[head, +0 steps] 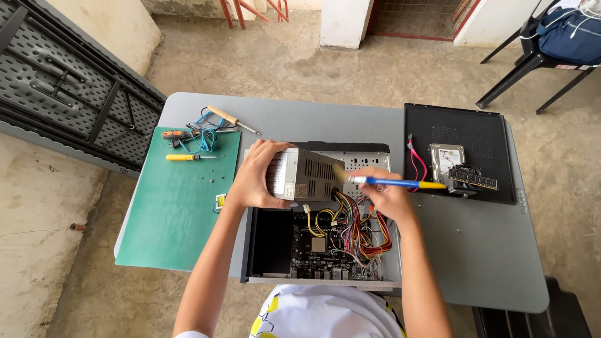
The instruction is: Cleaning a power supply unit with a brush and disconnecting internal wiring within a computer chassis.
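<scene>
Two hands | left (253, 178) grips power supply (305, 175) | right (388, 199) pinches brush (400, 183) beside it

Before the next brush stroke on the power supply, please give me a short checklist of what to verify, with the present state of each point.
1. Left hand grips power supply: ok.
2. Right hand holds brush, bristles at the vent: ok.
3. Cable bundle free of strain: cannot tell.
4. Computer case fully on grey table: ok.
5. Hard drive clear of the hands: ok.
</scene>
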